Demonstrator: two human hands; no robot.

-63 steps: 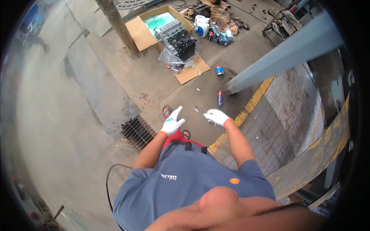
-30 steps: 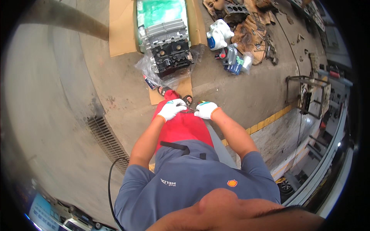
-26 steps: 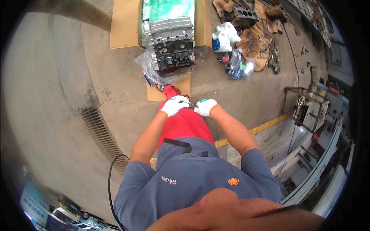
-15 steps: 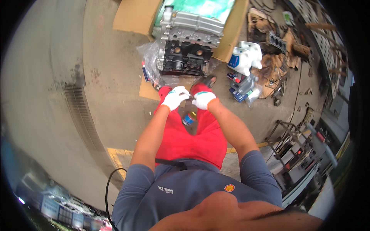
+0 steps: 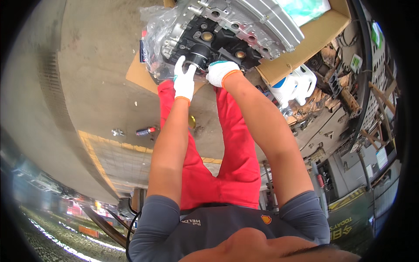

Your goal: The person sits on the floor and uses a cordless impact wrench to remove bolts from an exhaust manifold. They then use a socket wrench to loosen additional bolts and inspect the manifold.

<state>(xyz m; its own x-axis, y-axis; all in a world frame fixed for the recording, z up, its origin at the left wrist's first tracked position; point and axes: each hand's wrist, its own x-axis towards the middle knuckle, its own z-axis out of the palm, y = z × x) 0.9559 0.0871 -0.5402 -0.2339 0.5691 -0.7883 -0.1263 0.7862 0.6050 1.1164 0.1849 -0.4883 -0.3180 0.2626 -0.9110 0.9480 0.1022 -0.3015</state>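
In front of me sits an engine (image 5: 231, 41) with a silver upper part and a black lower side. A black cylinder like an oil filter (image 5: 199, 55) sticks out of that side. My left hand (image 5: 184, 83), in a white glove with an orange cuff, reaches to the cylinder's near edge with its visible fingers apart. Whether they touch it is hard to see. Just right of the cylinder, against the engine's lower edge, is my right hand (image 5: 221, 73), gloved alike. Its fingers are curled, and whatever they hold is hidden.
Clear plastic wrap (image 5: 153, 41) and cardboard (image 5: 142, 76) lie around the engine. White jugs (image 5: 294, 87) stand to its right, near loose metal parts. A small can with a red cap (image 5: 145, 131) lies on the floor at left. A rack with wooden bars is far right.
My hands, together over my knees before, have moved forward to the engine and apart. The view has shifted and turned, and the engine now appears closer and tilted.
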